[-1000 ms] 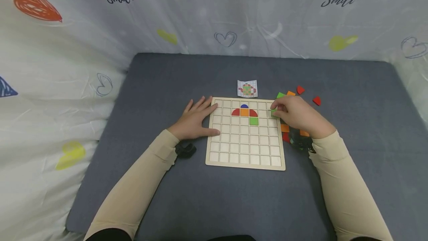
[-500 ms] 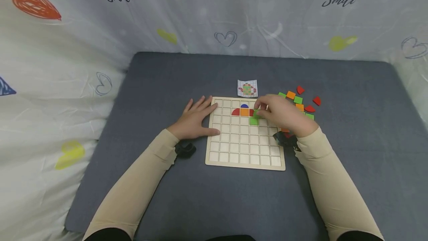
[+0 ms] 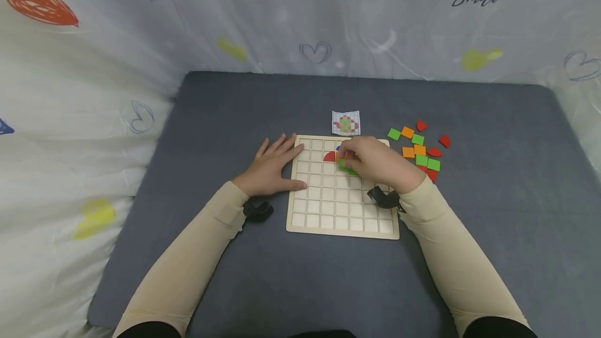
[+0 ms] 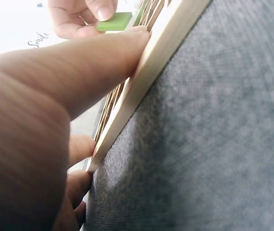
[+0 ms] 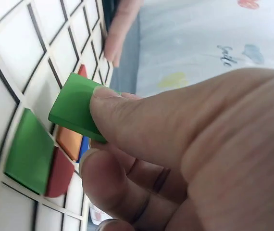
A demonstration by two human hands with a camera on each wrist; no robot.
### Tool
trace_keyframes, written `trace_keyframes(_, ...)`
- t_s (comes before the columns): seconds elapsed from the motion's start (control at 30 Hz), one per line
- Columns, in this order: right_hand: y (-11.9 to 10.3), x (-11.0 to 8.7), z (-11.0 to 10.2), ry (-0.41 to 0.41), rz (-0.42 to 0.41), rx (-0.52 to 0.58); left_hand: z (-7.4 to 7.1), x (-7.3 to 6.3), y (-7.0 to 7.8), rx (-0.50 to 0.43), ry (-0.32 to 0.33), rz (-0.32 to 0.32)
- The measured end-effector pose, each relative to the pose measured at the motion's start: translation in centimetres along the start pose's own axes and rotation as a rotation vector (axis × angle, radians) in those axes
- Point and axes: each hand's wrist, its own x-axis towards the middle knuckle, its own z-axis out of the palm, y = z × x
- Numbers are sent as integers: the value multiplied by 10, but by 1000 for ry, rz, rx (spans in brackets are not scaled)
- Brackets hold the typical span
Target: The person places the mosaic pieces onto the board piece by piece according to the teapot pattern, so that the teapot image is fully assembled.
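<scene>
Here, the right hand (image 3: pixel 374 160) pinches a green tile (image 5: pixel 74 105) — smooth, square.

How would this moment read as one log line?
left hand: touches grid board | right hand: pinches green square over board | picture card: beyond board

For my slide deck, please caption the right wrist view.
A right hand pinches a green tile over a gridded board set with red, orange, blue and green pieces.

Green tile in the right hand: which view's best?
Right wrist: the green tile is large there, its broad face mostly uncovered. Left wrist shows it small and foreshortened; head, tiny and partly hidden by the right hand.
</scene>
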Motion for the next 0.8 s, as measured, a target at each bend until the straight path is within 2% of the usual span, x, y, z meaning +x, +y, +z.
trace_keyframes(0.37,1,4,10,5,-46,-28,-4,0,1,9,5,-5)
trace_keyframes(0.6,2,1,11,32,-18,-34,-3,0,0,2,2,-4)
trace_keyframes(0.8,3,-1,13,50,-28,-63,-2,1,1,3,1,-12)
